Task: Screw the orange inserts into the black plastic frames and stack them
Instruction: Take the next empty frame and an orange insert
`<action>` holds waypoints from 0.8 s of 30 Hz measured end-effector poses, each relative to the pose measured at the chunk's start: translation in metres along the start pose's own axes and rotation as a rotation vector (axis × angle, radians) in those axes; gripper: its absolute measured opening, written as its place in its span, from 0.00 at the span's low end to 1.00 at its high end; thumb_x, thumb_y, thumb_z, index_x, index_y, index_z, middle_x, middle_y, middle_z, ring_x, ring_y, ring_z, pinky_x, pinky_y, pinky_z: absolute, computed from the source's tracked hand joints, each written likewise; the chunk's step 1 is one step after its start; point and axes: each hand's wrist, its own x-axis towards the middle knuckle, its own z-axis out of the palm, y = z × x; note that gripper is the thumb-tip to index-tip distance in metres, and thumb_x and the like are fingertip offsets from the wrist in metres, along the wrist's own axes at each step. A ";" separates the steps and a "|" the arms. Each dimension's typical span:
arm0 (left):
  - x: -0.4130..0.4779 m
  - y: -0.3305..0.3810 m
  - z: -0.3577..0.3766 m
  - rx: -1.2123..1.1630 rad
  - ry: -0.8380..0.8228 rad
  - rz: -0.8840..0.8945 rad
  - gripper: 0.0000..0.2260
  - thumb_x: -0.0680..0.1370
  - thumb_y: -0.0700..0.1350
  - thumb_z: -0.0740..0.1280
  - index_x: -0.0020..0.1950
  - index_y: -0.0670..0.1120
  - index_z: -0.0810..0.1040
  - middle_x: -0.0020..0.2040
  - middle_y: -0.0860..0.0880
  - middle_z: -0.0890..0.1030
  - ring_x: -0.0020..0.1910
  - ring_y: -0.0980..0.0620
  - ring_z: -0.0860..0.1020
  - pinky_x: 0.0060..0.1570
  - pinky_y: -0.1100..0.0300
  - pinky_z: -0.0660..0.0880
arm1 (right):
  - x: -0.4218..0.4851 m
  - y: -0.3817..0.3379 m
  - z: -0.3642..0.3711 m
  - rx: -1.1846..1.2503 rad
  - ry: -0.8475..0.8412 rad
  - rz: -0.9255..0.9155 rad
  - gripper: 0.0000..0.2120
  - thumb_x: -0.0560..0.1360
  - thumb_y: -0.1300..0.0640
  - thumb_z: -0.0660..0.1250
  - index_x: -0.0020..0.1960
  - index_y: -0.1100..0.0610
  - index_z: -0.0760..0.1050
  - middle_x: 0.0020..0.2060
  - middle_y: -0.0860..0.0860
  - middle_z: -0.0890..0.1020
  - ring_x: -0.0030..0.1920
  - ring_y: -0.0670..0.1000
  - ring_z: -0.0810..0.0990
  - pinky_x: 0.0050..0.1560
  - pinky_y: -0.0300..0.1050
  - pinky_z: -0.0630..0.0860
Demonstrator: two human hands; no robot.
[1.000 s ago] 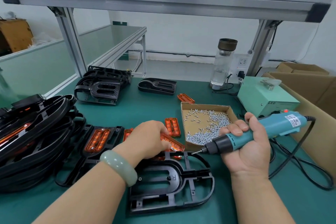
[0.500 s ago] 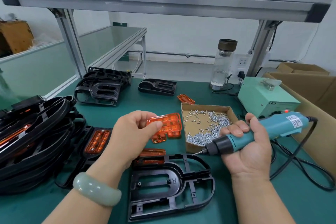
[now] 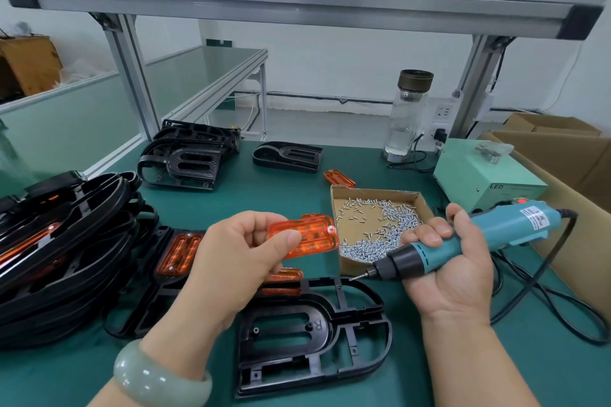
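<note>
Flat translucent orange plastic insert (image 3: 314, 235) – light, thin, stiff, glossy so probably slippery. Screw tabs look brittle; edge pinch clear of corner holes seems best. Left hand (image 3: 231, 264) pinches it so: thumb on face, fingers behind, lifted clear of open black plastic frame (image 3: 325, 329) lying flat on green mat (image 3: 496, 373). Right hand (image 3: 456, 271) wrapped round teal electric screwdriver (image 3: 509, 230), bit angled down-left near frame's far edge – hands apart, insert not yet seated.
</note>
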 end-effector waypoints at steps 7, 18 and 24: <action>-0.012 0.002 -0.005 -0.024 -0.003 -0.020 0.08 0.67 0.43 0.75 0.44 0.48 0.81 0.30 0.49 0.80 0.27 0.55 0.78 0.26 0.66 0.73 | 0.000 0.000 0.000 0.003 -0.004 0.002 0.02 0.74 0.55 0.62 0.45 0.51 0.70 0.26 0.43 0.69 0.24 0.42 0.68 0.32 0.35 0.72; -0.039 0.002 -0.031 0.351 -0.029 0.013 0.16 0.67 0.42 0.77 0.43 0.63 0.79 0.37 0.55 0.82 0.29 0.55 0.81 0.30 0.71 0.73 | -0.001 0.000 -0.001 0.002 -0.007 0.008 0.05 0.70 0.55 0.64 0.45 0.51 0.71 0.27 0.43 0.69 0.24 0.42 0.68 0.33 0.37 0.71; -0.045 -0.001 -0.032 0.429 -0.059 0.030 0.17 0.66 0.42 0.77 0.44 0.64 0.79 0.38 0.54 0.82 0.29 0.53 0.81 0.33 0.69 0.75 | -0.001 0.001 -0.001 -0.008 -0.014 0.010 0.05 0.70 0.55 0.64 0.44 0.50 0.70 0.27 0.43 0.69 0.25 0.42 0.68 0.34 0.37 0.70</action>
